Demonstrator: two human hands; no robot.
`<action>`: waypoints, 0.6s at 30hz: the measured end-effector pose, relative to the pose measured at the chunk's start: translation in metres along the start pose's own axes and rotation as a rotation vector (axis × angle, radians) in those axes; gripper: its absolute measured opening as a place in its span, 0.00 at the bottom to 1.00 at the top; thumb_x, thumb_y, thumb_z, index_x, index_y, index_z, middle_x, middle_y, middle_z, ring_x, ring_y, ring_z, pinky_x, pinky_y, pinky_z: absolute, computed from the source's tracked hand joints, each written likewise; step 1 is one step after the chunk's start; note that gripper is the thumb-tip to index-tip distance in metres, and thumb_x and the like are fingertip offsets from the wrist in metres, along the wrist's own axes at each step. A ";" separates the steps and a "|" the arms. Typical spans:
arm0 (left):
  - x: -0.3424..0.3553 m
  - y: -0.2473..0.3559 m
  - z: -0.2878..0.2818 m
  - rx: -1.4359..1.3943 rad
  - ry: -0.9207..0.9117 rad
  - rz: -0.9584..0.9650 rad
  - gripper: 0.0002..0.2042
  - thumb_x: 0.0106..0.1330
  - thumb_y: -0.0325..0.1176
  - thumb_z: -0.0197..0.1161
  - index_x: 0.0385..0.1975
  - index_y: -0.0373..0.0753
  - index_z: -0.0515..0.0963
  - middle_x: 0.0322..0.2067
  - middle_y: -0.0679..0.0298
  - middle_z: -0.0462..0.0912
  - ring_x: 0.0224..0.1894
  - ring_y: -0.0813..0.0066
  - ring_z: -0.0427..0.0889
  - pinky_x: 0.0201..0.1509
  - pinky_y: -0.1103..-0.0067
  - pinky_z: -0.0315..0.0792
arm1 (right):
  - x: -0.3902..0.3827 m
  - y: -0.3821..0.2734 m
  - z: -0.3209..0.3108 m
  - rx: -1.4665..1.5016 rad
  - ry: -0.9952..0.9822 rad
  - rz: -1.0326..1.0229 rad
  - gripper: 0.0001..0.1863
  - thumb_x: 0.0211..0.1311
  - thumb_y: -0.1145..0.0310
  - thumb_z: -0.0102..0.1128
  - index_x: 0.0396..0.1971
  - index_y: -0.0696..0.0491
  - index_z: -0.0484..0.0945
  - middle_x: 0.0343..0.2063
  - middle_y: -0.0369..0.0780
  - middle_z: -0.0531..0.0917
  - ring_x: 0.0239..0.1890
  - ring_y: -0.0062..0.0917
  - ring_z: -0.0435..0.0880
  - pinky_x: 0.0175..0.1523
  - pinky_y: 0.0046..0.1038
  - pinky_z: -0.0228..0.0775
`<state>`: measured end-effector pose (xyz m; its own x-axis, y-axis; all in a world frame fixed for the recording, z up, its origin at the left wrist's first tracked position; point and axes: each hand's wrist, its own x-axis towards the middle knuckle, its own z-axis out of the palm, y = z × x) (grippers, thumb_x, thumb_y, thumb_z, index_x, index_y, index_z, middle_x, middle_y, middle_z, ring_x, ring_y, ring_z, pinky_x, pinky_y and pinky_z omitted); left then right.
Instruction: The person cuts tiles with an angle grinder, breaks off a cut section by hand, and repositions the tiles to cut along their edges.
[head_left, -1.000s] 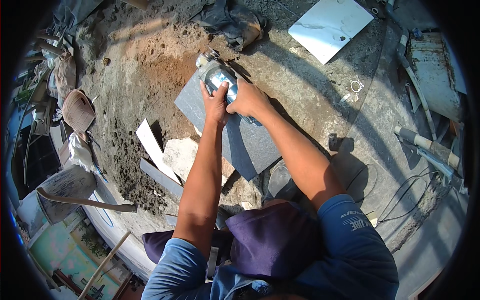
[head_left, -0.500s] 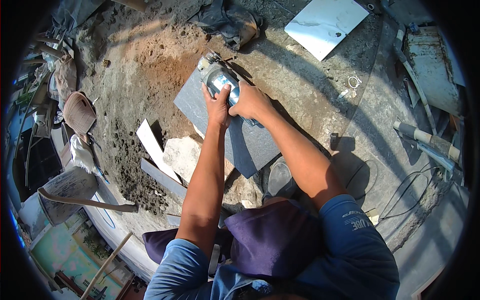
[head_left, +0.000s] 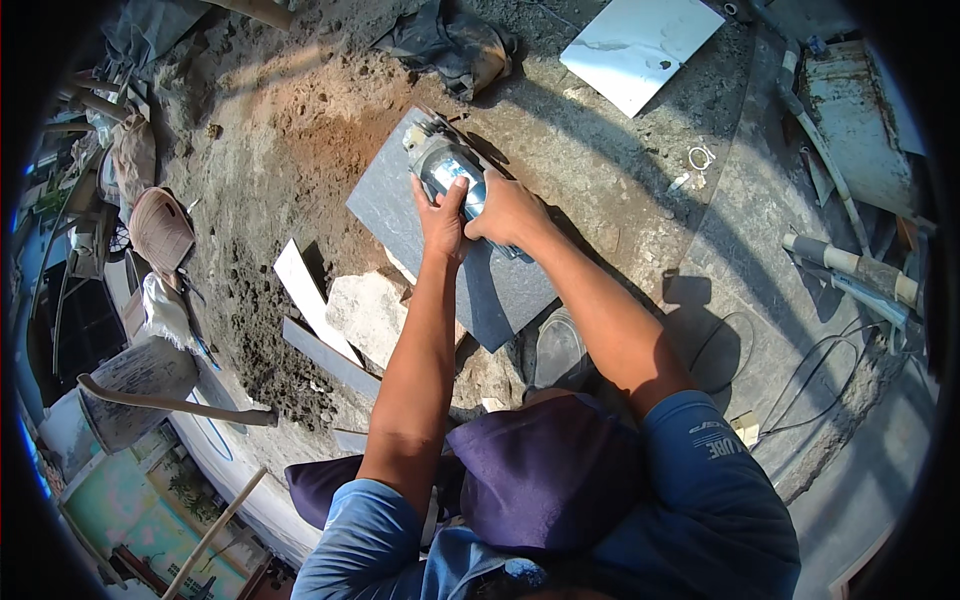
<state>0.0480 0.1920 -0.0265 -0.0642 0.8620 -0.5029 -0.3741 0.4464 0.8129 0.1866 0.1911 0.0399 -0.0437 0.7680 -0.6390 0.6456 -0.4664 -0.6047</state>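
Observation:
Both my hands are wrapped round an angle grinder [head_left: 455, 180] with a teal body and a metal head. My left hand [head_left: 440, 222] grips its left side near the head, thumb on top. From the right, my right hand [head_left: 508, 210] closes round the body farther back. Under the grinder lies a dark grey tile [head_left: 388, 193], propped at a slant over a pale stone block [head_left: 366, 318]. The grinder's head is by the tile's far edge; its disc and the contact with the tile cannot be made out.
A white tile [head_left: 640, 55] lies at the far right. Narrow tile strips [head_left: 312, 300] lean left of the stone. A dark cloth [head_left: 450, 45] is at the back. A black cable [head_left: 815, 385] loops on the right, near pipes [head_left: 850, 268]. My shoe [head_left: 560, 350] stands beside the grey tile.
The grinder and both hands have shifted slightly nearer and to the right along the tile. My grip on the grinder stays the same.

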 end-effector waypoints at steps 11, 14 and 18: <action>-0.005 -0.003 -0.002 0.030 -0.024 -0.013 0.54 0.65 0.30 0.73 0.80 0.47 0.34 0.58 0.51 0.76 0.55 0.61 0.81 0.56 0.64 0.80 | -0.008 0.006 0.004 0.014 0.034 -0.012 0.37 0.40 0.62 0.75 0.53 0.59 0.73 0.50 0.55 0.85 0.56 0.47 0.85 0.61 0.41 0.77; 0.002 0.002 -0.004 -0.034 -0.016 0.000 0.59 0.63 0.29 0.75 0.80 0.50 0.30 0.59 0.45 0.73 0.54 0.59 0.80 0.55 0.64 0.79 | -0.002 0.000 0.004 0.016 0.044 -0.026 0.36 0.40 0.62 0.75 0.53 0.59 0.73 0.50 0.54 0.85 0.56 0.47 0.85 0.61 0.41 0.78; 0.006 0.004 -0.005 -0.033 -0.017 -0.002 0.59 0.63 0.31 0.76 0.80 0.50 0.30 0.60 0.44 0.72 0.55 0.58 0.80 0.55 0.64 0.79 | 0.003 -0.003 0.004 0.009 0.025 -0.028 0.37 0.40 0.62 0.75 0.54 0.59 0.73 0.50 0.54 0.85 0.55 0.47 0.85 0.61 0.41 0.78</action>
<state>0.0414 0.1980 -0.0280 -0.0479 0.8654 -0.4988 -0.4042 0.4399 0.8019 0.1814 0.1928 0.0382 -0.0424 0.7913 -0.6100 0.6374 -0.4487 -0.6264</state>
